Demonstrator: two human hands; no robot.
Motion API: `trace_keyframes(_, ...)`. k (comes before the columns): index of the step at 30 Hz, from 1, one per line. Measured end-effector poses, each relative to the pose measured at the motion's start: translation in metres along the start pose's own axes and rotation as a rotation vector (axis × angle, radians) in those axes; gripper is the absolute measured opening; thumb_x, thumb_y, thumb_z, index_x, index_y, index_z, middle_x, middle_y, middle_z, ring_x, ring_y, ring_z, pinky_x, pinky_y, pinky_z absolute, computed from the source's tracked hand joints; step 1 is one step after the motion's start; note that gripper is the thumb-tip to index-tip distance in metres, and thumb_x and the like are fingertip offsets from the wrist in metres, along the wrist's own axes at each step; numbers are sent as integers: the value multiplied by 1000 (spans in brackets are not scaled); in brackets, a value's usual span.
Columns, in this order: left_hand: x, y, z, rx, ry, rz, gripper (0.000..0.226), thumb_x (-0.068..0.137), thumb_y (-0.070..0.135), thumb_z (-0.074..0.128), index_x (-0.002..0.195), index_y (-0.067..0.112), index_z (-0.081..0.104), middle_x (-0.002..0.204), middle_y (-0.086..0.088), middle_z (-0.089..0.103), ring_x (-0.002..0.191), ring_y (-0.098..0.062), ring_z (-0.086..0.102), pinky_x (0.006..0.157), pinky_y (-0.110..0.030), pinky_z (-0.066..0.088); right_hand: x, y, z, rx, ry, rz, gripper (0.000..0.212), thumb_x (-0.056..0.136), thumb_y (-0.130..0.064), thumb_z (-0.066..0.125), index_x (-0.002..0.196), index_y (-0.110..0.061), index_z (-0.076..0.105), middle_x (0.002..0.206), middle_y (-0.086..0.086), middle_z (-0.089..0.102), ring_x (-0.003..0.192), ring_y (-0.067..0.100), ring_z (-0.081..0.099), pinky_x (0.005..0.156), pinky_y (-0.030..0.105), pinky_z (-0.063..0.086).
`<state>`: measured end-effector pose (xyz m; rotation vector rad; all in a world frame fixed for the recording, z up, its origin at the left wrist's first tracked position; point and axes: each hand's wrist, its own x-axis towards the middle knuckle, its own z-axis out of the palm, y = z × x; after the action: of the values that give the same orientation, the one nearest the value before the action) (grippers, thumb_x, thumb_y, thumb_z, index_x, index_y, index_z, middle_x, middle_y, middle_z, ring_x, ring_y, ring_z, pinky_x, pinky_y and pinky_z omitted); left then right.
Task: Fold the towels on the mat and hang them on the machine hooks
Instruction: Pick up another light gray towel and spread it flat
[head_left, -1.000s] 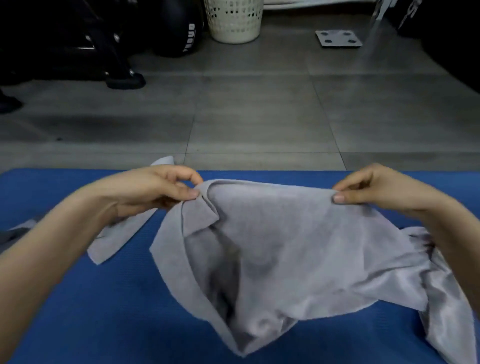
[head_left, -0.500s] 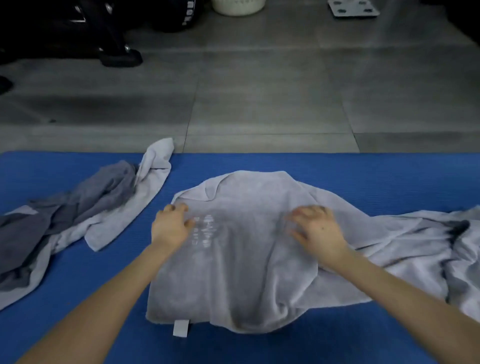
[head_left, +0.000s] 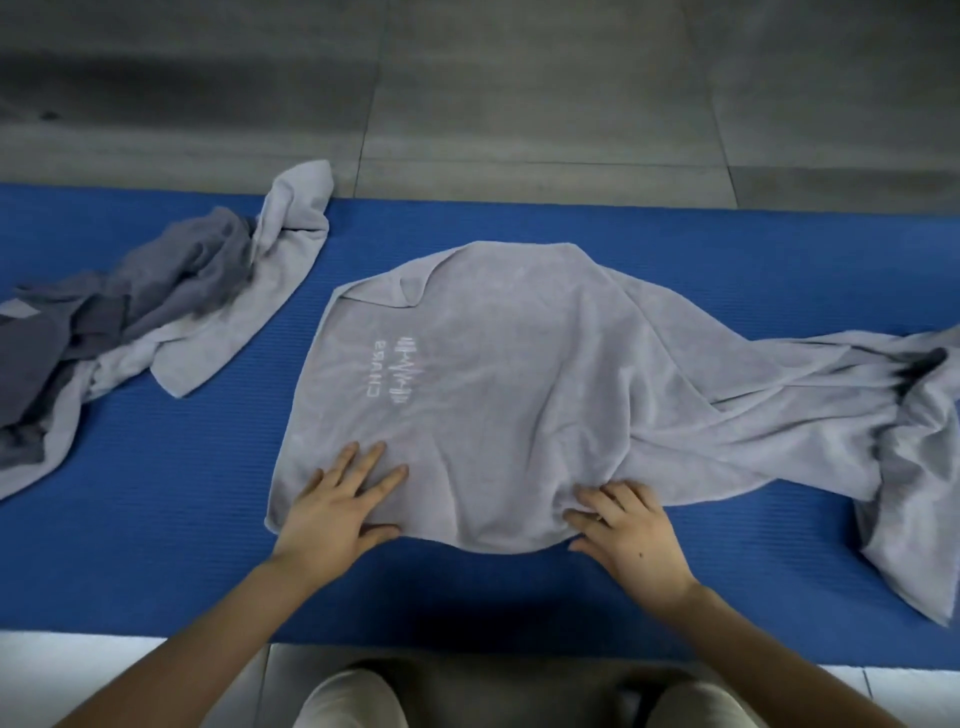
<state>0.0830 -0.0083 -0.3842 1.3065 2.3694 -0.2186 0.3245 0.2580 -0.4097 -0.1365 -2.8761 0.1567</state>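
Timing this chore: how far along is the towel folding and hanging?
Done: nothing folded or hung shows. In hand: the light grey logo towel lies spread on the blue ribbed mat, left hand and right hand resting on its near edge. Left: folding it, the crumpled pile of grey towels, then hanging; no hooks in view.

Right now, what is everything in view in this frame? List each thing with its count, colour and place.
mat: one, blue, laid across the floor
logo towel: one, light grey with white print, spread mid-mat, right end bunched
pale towel: one, light grey, crumpled at left
dark towel: one, dark grey, tangled with the pale towel
floor: grey tiles, beyond the mat
knees: two, beige, bottom edge
left hand: one, flat on the logo towel's near left corner
right hand: one, rests on the logo towel's near edge
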Motion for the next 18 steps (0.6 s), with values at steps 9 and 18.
trace_keyframes(9,-22,-28,-15,14,-11,102,69,76,64,55,138,41,37,152,3,25,136,-24,36,74,-35,55,8,2,-2,87,25,76,19,78,-40,57,73,-29,72,84,-11,56,81,12,46,83,32,29)
trace_keyframes(18,23,27,-60,-186,69,157,45,94,43,46,135,26,49,149,-4,33,133,-24,32,103,-36,38,-35,-36,-16,59,-166,1,13,69,-25,74,79,-30,69,85,-12,65,74,13,57,74,29,49)
